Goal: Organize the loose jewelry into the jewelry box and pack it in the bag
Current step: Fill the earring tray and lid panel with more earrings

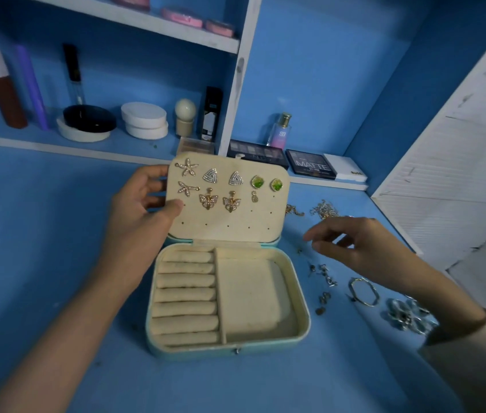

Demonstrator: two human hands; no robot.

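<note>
A pale teal jewelry box lies open on the blue desk, its cream lid panel upright. Several earrings are pinned to the panel: starfish, triangles, green stones, butterflies and one small gold drop. The ring rolls and the right compartment hold nothing. My left hand grips the lid's left edge, thumb on the front. My right hand hovers to the right of the box, fingers loosely curled, above loose small earrings and backs. A silver bangle, a chunky silver piece and chains lie further right.
Shelves behind hold bottles, round white jars, a black dish and a perfume bottle. Eyeshadow palettes lie just behind the lid. A white slatted door closes off the right side. No bag is in view.
</note>
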